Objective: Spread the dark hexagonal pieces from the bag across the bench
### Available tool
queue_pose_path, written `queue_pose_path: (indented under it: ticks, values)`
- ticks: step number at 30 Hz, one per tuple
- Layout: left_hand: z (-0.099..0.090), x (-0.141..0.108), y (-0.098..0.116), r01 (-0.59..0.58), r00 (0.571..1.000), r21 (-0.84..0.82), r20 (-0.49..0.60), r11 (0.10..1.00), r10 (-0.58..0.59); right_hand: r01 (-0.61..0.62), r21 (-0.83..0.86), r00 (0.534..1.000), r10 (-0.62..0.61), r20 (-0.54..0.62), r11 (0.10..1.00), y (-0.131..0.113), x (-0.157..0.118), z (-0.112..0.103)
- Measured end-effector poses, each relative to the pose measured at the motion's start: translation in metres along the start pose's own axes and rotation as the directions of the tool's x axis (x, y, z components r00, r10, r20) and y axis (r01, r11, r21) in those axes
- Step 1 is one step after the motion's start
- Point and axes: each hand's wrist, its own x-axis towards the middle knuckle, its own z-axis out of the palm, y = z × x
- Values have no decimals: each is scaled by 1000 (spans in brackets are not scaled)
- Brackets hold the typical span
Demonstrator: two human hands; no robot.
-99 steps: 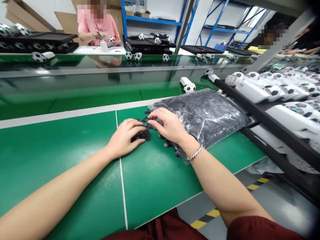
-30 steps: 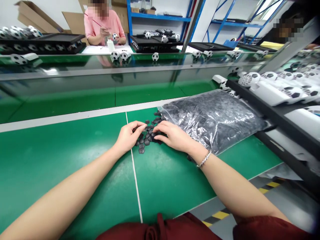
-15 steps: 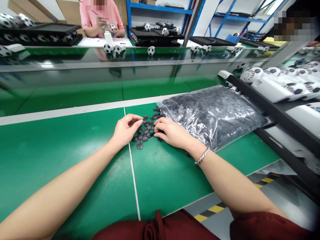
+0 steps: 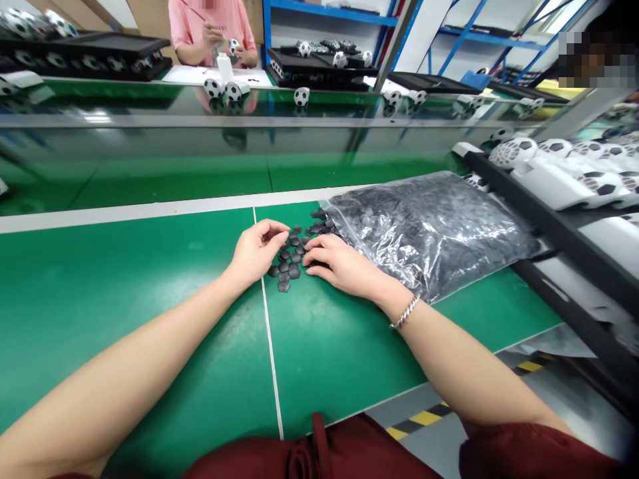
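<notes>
Many small black pentagon-shaped pieces [image 4: 284,267] lie loose on the green work surface [image 4: 200,359], between my two hands. At their left edge is my left hand [image 4: 257,251], its thumb and forefinger brought together in a pinch; whatever is between the tips is too small to make out. On the other side, my right hand [image 4: 342,266] rests low over the pieces with curved fingers, the thumb apart from them. Its fingertips touch or hover just above the pieces; I cannot tell which. Behind it lies a clear plastic bag [image 4: 429,226] full of black pieces, some spilling from its mouth.
Black trays [image 4: 554,216] with white parts bearing football patterns [image 4: 514,153] stand at the right. Beyond a light ledge runs a shiny green belt [image 4: 200,173]. Across it, a person in a pink shirt [image 4: 232,23] handles a small football near a white bottle [image 4: 225,68].
The view has shifted slightly. My right fingers have moved a little left over the pieces, and some pieces have shifted. My left hand keeps its pinch near the pile.
</notes>
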Motion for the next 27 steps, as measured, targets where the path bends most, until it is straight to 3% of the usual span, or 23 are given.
queue_pose_path:
  ticks: [7, 15, 27]
  values:
    - [0, 0, -2, -3, 1000, 34, 29, 999, 2, -37, 27, 999, 38, -21, 999, 3, 0, -1]
    - [1, -1, 1, -14, 998, 61, 65, 998, 10, 37, -41, 999, -37, 1, 998, -7, -2, 1]
    - [1, -2, 4, -17, 996, 95, 84, 995, 9, 11, -7, 1000, -11, 3, 1000, -5, -1, 4]
